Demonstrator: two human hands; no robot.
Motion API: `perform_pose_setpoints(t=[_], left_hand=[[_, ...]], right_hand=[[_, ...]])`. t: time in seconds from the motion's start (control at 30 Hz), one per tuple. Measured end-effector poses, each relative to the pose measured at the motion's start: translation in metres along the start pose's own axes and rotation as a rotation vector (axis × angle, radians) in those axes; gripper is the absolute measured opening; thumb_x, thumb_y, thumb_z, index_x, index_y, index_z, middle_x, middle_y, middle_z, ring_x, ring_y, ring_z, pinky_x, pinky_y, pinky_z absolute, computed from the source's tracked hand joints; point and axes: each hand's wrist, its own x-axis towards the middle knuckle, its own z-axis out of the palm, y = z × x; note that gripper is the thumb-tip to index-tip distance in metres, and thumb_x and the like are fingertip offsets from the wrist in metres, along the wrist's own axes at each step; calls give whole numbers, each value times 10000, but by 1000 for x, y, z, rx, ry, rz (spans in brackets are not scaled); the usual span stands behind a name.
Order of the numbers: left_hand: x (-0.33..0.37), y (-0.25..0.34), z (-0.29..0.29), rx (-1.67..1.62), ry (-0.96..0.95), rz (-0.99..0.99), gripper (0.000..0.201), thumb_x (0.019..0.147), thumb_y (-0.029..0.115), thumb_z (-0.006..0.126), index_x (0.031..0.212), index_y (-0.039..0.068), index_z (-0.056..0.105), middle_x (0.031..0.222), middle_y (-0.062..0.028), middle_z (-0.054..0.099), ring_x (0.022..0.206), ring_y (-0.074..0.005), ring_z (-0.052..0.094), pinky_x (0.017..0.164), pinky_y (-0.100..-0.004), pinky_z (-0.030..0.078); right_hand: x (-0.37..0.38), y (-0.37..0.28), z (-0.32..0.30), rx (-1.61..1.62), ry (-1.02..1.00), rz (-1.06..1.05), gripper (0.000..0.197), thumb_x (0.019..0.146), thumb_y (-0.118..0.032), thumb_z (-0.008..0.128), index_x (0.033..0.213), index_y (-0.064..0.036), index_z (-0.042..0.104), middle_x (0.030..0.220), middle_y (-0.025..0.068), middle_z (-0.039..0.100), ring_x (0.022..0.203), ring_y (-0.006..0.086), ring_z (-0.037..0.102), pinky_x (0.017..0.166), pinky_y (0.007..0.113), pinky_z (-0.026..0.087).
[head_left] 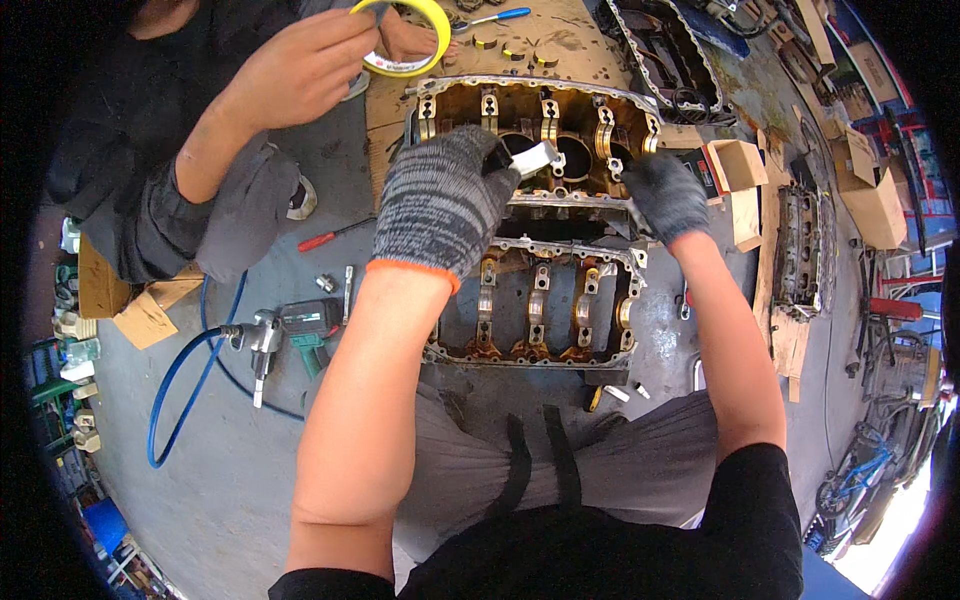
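Our left forearm (355, 400) is nearest; its gloved left hand (440, 200) pinches a pale strip (533, 158) over the block (585, 200), near its middle. Our right hand (668, 195), blurred at the block's right end, looks half-curled; can't tell if it's holding anything. Frame (538, 305) lies off the block, near side. Shells (514, 55) loose beyond the block. We judge: parts separated, assembly left. Off the block's far left corner, a co-worker's hand (305, 70) holds a yellow ring (443, 35).
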Motion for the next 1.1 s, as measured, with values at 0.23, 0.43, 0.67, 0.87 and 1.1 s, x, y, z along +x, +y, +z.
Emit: perform_pose_setpoints(t=[0.23, 0.43, 0.67, 0.87, 1.1], left_hand=[[12, -15, -6, -177, 27, -30, 335, 849, 319, 692, 1049, 50, 709, 1021, -167, 706, 969, -343, 663, 870, -431, 520], [19, -23, -5, -204, 136, 11, 324, 831, 307, 693, 1037, 57, 720, 1016, -180, 705, 975, -354, 659, 878, -445, 514], [22, -33, -8, -274, 43, -59, 392, 815, 328, 711, 1100, 59, 706, 1096, -195, 687, 1042, -366, 645, 923, -443, 512], [16, -34, -12, -290, 136, -6, 358, 814, 329, 709, 1032, 46, 723, 1035, -206, 697, 983, -368, 663, 885, -444, 526], [20, -38, -11, -281, 144, 32, 393, 828, 359, 688, 1058, 42, 718, 1044, -207, 695, 995, -366, 658, 905, -445, 515]], right_hand=[[76, -47, 33, -399, -226, 117, 250, 813, -121, 661, 1044, -63, 737, 1104, 195, 699, 1022, 350, 689, 810, 457, 563], [94, -44, 43, -495, -310, 34, 243, 803, -110, 656, 1026, -70, 744, 1094, 205, 694, 1017, 370, 682, 849, 467, 555], [107, -39, 53, -489, -297, 29, 258, 779, -148, 646, 997, -51, 745, 1067, 220, 695, 990, 382, 684, 846, 457, 551], [107, -33, 47, -505, -354, -117, 283, 698, -156, 745, 956, -40, 738, 1045, 227, 697, 975, 385, 680, 853, 451, 546], [111, -29, 48, -658, -458, -220, 260, 832, -148, 598, 1018, -26, 735, 1109, 213, 680, 993, 380, 676, 835, 451, 551]])
